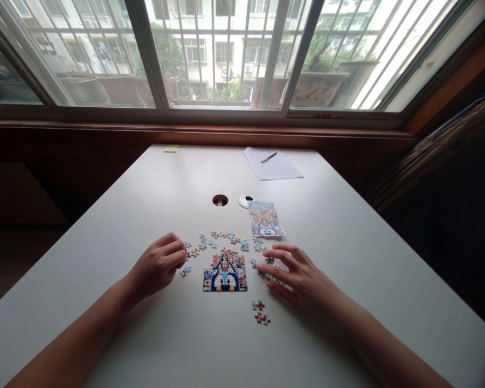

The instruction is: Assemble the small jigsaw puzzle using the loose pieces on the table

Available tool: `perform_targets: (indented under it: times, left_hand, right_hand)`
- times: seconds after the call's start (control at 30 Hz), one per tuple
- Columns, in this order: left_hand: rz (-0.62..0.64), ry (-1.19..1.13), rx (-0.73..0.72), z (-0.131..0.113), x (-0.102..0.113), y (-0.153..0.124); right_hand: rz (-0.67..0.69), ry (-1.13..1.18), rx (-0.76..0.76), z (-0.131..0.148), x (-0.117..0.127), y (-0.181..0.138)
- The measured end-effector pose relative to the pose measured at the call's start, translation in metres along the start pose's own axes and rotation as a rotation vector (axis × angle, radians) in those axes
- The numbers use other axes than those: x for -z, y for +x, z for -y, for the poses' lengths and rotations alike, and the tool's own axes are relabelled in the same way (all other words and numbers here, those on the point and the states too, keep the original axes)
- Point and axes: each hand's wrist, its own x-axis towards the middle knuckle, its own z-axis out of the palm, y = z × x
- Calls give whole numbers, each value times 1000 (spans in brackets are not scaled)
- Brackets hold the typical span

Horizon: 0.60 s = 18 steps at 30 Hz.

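Observation:
A partly joined jigsaw puzzle lies flat on the white table, its lower part showing a blue dog's face. To its left, my left hand is closed with the fingers curled in; whatever may be between the fingertips is hidden. Beside it are a loose puzzle piece and other pieces. My right hand is spread over loose pieces right of the puzzle, covering some of them. Several more pieces form an arc above the puzzle. A small group of pieces lies below, nearer me.
A picture sheet with the same dog lies above my right hand, overlapping a round metal-rimmed cover. An open cable hole is beside it. Farther back are papers with a pen and a yellow note.

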Motion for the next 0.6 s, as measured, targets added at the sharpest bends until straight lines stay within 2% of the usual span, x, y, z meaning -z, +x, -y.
perform_targets:
  times: [0.6]
  left_hand:
    - [1, 1, -5, -4, 3, 4]
  right_hand:
    - [23, -8, 57, 4, 4, 4]
